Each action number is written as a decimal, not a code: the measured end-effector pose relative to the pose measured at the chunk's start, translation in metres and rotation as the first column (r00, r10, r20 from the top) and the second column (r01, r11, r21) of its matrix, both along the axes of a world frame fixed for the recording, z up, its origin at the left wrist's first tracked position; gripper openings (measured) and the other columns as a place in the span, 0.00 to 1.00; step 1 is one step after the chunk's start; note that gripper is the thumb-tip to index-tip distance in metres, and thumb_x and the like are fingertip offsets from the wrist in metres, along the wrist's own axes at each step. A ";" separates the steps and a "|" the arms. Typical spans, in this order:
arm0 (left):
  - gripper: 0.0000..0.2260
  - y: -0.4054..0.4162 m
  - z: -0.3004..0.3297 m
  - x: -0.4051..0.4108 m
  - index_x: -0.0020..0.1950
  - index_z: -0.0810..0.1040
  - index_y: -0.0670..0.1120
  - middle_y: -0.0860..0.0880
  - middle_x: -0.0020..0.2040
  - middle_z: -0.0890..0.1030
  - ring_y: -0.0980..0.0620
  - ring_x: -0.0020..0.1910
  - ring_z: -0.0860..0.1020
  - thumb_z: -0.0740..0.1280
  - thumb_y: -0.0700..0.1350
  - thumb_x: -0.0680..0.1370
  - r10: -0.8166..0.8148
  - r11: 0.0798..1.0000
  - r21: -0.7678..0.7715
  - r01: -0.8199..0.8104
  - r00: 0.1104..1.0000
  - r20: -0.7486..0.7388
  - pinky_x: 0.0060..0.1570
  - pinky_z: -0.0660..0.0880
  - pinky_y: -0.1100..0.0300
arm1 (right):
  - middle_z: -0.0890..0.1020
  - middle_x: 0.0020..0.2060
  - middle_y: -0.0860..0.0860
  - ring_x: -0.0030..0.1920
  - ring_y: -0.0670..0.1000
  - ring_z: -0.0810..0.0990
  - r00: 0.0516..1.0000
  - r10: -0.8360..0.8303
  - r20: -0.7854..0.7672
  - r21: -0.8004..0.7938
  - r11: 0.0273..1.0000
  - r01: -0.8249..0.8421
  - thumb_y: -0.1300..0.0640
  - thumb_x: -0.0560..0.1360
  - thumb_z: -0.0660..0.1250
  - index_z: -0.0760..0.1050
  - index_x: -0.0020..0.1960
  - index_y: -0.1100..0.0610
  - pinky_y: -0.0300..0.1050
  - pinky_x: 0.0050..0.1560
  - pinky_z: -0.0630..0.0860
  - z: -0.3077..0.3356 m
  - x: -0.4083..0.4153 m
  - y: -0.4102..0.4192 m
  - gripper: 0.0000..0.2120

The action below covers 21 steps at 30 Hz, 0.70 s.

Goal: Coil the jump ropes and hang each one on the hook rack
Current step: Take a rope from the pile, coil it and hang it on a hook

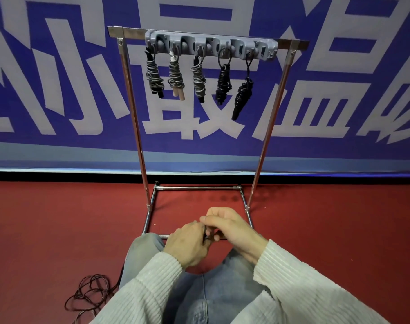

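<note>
- Both hands meet over the lap, the left hand (190, 244) and right hand (232, 228) curled together, pinching a small dark piece of jump rope (209, 238), mostly hidden.
- Left of and below that grip, loose rope (91, 292) lies tangled on the red floor (47, 230).
- Above, beyond the hands, five coiled ropes (199, 78) hang from the grey hook rack (211, 44) on its metal stand (138, 127).
</note>
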State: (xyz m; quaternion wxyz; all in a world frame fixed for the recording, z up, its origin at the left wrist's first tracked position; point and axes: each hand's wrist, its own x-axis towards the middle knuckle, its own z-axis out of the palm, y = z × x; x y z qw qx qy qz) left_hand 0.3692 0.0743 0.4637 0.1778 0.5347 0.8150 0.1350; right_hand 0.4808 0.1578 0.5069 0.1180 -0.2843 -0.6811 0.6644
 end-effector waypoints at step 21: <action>0.19 -0.005 0.000 0.017 0.66 0.71 0.56 0.59 0.50 0.80 0.57 0.44 0.78 0.70 0.40 0.80 -0.248 0.784 0.584 -0.210 0.756 0.605 0.47 0.77 0.57 | 0.77 0.33 0.54 0.33 0.47 0.75 0.989 0.097 -0.111 0.012 0.995 -0.097 0.63 0.72 0.67 0.76 0.41 0.57 0.37 0.29 0.67 0.054 0.005 0.028 0.03</action>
